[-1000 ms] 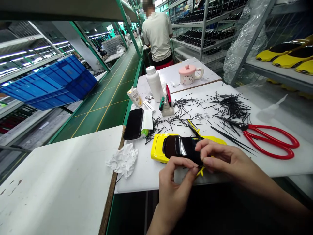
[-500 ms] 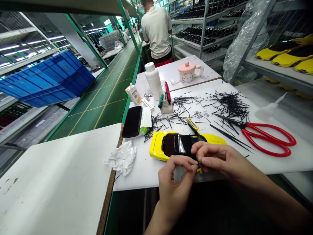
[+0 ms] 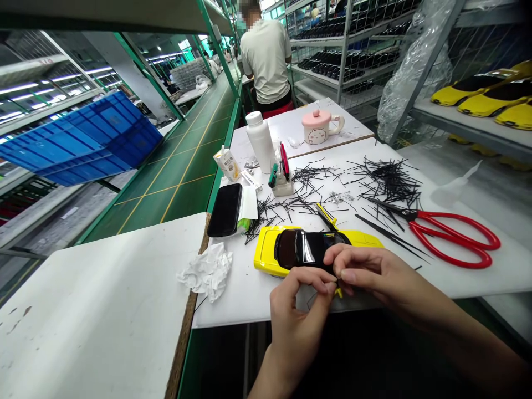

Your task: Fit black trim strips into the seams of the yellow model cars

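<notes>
A yellow model car [image 3: 268, 250] with a black roof lies on the white worktable, its far door [image 3: 326, 215] swung open. At its near side, my left hand [image 3: 305, 302] pinches with thumb and forefinger. Close against those fingertips, my right hand [image 3: 361, 269] is closed in a pinch too. Whatever tiny piece they hold is hidden between the fingers. Below the fingertips a bit of yellow part [image 3: 339, 292] sticks out, perhaps the near door. Red-handled scissors [image 3: 453, 235] lie to the right of the car, blades pointing away, near long black strips [image 3: 393, 238].
Short black strips [image 3: 390, 180] are scattered behind the car. Farther back stand a white bottle [image 3: 261, 141], a lidded pink mug [image 3: 318, 127] and a pen holder [image 3: 283, 185]. Left are a phone [image 3: 225, 210] and crumpled tissue [image 3: 208, 271]. A person [image 3: 266, 61] sits ahead beside the green conveyor [image 3: 183, 160].
The camera view has shifted slightly. Both hands keep nearly the same pinching pose at the car's near side, and the car stays in place.
</notes>
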The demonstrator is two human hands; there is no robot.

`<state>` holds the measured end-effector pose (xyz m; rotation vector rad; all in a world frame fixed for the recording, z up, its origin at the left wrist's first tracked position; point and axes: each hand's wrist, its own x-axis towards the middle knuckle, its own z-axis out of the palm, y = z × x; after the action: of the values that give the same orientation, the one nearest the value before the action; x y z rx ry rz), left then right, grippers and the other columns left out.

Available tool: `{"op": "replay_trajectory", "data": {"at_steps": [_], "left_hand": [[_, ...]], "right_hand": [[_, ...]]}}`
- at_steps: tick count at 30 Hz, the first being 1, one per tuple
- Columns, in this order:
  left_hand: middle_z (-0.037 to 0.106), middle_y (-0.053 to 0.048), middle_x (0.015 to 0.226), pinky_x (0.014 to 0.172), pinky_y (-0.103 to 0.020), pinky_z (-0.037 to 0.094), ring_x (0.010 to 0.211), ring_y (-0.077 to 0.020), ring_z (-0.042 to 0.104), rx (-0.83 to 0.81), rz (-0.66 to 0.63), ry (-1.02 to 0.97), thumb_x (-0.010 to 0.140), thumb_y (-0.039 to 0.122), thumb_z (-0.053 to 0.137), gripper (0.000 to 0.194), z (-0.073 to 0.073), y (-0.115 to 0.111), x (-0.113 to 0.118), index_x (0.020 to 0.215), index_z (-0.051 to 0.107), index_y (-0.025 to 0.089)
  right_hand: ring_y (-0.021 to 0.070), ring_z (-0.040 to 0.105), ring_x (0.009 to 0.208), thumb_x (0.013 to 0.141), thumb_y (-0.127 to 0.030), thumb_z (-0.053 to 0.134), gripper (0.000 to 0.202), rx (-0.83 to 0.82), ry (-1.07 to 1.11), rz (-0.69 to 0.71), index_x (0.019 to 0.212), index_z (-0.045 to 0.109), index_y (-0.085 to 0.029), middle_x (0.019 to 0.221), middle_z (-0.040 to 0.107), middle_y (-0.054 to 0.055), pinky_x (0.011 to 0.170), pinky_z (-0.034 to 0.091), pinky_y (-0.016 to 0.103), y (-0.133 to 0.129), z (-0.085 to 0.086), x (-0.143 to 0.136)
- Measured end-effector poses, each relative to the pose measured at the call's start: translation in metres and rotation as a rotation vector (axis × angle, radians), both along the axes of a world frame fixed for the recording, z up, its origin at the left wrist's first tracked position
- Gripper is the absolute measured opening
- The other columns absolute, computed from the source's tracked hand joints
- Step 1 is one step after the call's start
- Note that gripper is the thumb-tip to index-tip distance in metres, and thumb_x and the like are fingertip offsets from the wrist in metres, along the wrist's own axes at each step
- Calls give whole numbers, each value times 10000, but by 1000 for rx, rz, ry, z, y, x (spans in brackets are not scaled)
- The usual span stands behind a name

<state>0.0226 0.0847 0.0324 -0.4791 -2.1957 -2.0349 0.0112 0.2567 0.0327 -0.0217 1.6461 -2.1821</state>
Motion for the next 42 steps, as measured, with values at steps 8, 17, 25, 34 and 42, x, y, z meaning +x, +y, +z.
{"op": "replay_trajectory", "data": {"at_steps": [8, 17, 25, 34, 42], "left_hand": [[710, 8, 810, 705, -223, 545, 751, -120, 665, -44, 21, -28, 847, 80, 653, 164, 3, 0, 1, 764, 569, 194], [708, 4, 811, 708, -227, 530, 758, -124, 666, -52, 16, -36, 848, 90, 651, 171, 2, 0, 1, 751, 556, 193], [700, 7, 798, 717, -223, 523, 747, -119, 654, -54, 22, -22, 844, 89, 652, 179, 1, 0, 3, 742, 549, 193], [698, 7, 801, 722, -225, 522, 753, -119, 656, -67, 17, -17, 844, 96, 655, 173, -1, 1, 3, 752, 545, 193], [694, 9, 777, 690, -206, 518, 729, -118, 656, -49, 20, -41, 848, 118, 654, 201, -1, 0, 2, 722, 518, 194]], "right_hand": [[182, 568, 960, 799, -459, 729, 328, 88, 58, 59, 691, 638, -163, 1061, 580, 67, 926, 473, 287, 5, -1, -2], [160, 573, 903, 789, -448, 730, 286, 92, 62, 62, 731, 666, -175, 1068, 576, 51, 892, 476, 279, 5, 3, -1], [178, 570, 946, 789, -457, 727, 296, 124, 81, 48, 705, 662, -180, 1042, 583, 55, 941, 464, 292, 6, 3, -1], [164, 578, 954, 810, -410, 729, 229, 85, 91, 76, 756, 696, -190, 1061, 572, 44, 906, 472, 264, 7, 2, -1], [191, 585, 1044, 873, -400, 668, 202, 251, 291, -17, 816, 653, -206, 1068, 567, 64, 841, 504, 239, 3, -5, 5]]}}
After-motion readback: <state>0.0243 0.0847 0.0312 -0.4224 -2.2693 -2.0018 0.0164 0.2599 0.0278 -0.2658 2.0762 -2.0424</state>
